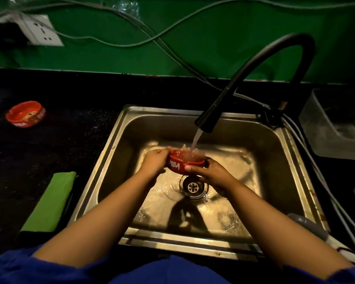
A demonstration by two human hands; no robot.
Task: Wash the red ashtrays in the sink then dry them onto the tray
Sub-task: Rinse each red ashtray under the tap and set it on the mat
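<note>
A red ashtray (179, 163) with white letters is held over the steel sink (131, 128), just above the drain (193, 187). Water from the black faucet (207, 121) pours straight into its bowl and spills over. My left hand (155, 160) grips its left rim. My right hand (210, 173) cups its right side and underside. A second red ashtray (25, 113) sits upright on the dark counter at the far left, apart from both hands.
A folded green cloth (51, 199) lies on the counter left of the sink. A clear plastic container (336, 121) stands at the right. Grey cables (131, 25) hang across the green wall, with a white socket (39, 30) at upper left.
</note>
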